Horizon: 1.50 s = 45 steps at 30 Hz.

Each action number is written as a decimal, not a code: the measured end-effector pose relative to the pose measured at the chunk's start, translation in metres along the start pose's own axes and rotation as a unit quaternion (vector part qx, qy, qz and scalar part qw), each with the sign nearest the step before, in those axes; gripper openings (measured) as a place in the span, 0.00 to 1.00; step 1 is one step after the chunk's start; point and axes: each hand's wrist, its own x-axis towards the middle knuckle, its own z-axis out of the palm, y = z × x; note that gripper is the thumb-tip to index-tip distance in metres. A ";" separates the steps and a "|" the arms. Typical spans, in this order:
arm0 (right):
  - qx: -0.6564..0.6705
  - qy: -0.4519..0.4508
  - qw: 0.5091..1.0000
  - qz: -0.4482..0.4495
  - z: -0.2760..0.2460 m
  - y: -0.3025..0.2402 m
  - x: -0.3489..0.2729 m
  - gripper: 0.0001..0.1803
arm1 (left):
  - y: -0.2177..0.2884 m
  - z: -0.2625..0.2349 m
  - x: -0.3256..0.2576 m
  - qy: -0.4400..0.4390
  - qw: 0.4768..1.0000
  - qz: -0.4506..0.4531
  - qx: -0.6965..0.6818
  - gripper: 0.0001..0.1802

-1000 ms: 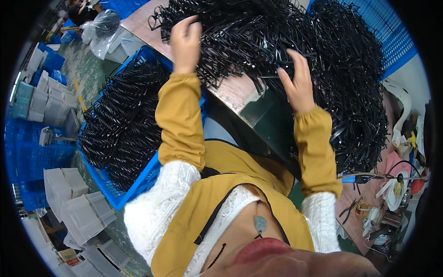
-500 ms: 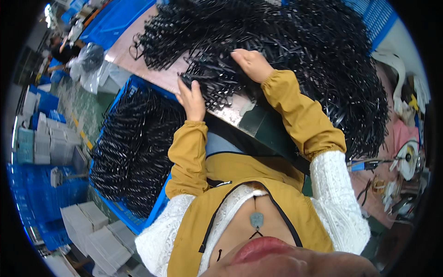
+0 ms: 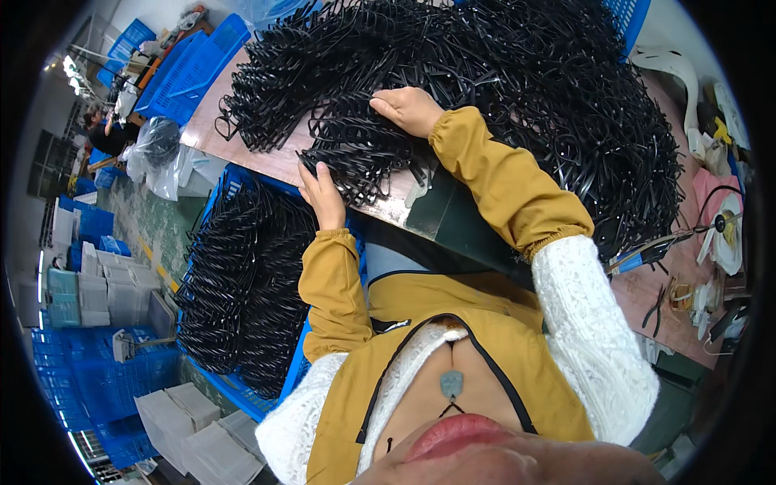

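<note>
A bunch of thin, glossy black looped strips (image 3: pixel 360 145) lies at the near edge of the table, between my hands. My left hand (image 3: pixel 323 198) is at its near left side, thumb apart and fingers stretched out against the loops. Over the far right side rests my right hand (image 3: pixel 410 111), its fingers extended and their tips partly lost among the strips. Behind and to the right spreads a large tangled heap of the same black strips (image 3: pixel 566 121). Below the table edge, a blue crate (image 3: pixel 296 368) holds many more of them in rows.
The table's pinkish top (image 3: pixel 212 121) shows at the left. A cable with a blue-handled tool (image 3: pixel 629 263) and black pliers (image 3: pixel 659 311) lie at the right. Pale boxes (image 3: pixel 190 424) and blue crates (image 3: pixel 101 372) stand on the floor to the left; a person (image 3: pixel 101 133) is far off.
My right hand has moved left along the bunch, closer to my left hand. The strips between them look more gathered. The whole view has shifted slightly.
</note>
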 end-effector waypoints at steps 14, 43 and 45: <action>0.159 0.282 0.945 0.035 -0.053 -0.116 -0.280 0.12 | 0.179 0.087 -0.031 -0.089 0.947 0.255 -0.174 0.22; -0.376 0.026 0.844 0.381 -0.270 0.000 -0.563 0.10 | 0.281 0.296 -0.010 -0.467 0.847 0.251 0.038 0.20; -0.301 0.057 0.851 0.427 -0.260 -0.008 -0.562 0.10 | 0.273 0.296 -0.003 -0.521 0.824 0.216 0.051 0.19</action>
